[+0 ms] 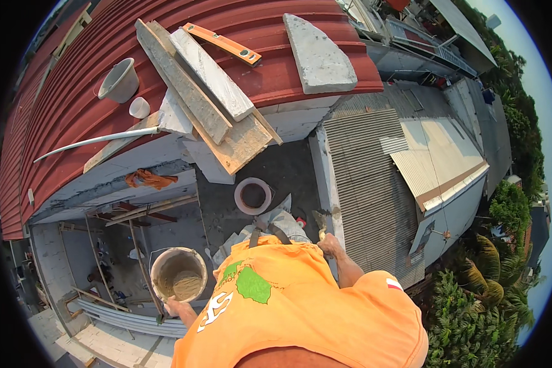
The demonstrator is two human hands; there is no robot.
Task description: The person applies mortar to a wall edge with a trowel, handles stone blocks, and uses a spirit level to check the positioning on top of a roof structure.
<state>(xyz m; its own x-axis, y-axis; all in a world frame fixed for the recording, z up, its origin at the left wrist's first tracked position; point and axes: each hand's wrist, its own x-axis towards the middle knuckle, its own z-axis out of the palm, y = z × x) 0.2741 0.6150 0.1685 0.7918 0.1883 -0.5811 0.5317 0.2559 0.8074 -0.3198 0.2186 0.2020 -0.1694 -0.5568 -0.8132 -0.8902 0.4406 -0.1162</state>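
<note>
My left hand point(175, 307) grips the near rim of a bucket point(159, 268) at my left side. Grey-brown mortar point(186, 284) lies in the bottom of it, and the bucket is tilted so its inside faces up toward me. On the other side, my right hand point(330, 245) is closed round the handle of a trowel point(319, 219). The trowel's blade points away from me, beside a pale block wall point(326, 178). A second, round bucket point(253, 196) stands on the dark floor in front of me.
Over the red metal roof point(257, 30) lie wooden planks point(184, 86), an orange spirit level point(222, 44), a cut pale block point(319, 58) and a grey bucket point(119, 81). A corrugated roof point(371, 190) lies right. At left, a drop opens to a lower room point(119, 245).
</note>
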